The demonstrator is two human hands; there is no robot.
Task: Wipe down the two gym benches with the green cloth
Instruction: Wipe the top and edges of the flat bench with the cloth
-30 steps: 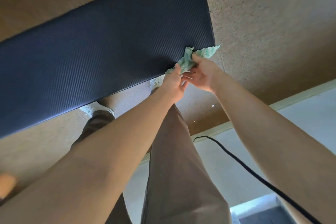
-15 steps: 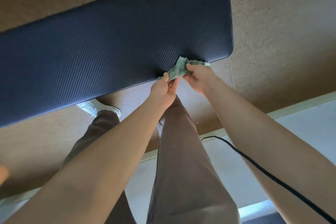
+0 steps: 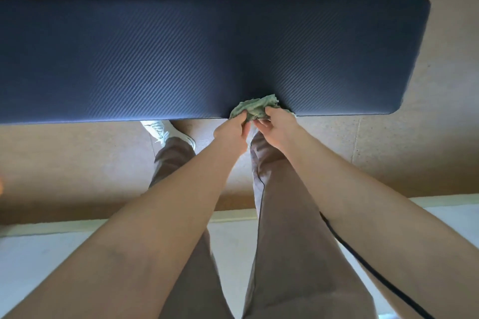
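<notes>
A long dark blue padded gym bench [image 3: 181, 54] with a ribbed surface stretches across the upper view. The bunched green cloth [image 3: 255, 106] sits at the bench's near edge, right of centre. My left hand [image 3: 232, 132] pinches the cloth's left side. My right hand [image 3: 277, 127] grips its right side, fingers curled into the fabric. Both hands meet just below the bench edge, above my brown-trousered legs. Only one bench is in view.
Brown speckled floor [image 3: 388, 153] surrounds the bench. My white shoe [image 3: 163, 131] stands just under the bench's near edge. A black cable [image 3: 368, 264] runs past my right forearm. A pale floor strip [image 3: 51, 254] lies behind my feet.
The view has swung so the bench now lies level across the frame. Both hands have gathered the cloth into a tighter bunch and sit further from the bench's right end.
</notes>
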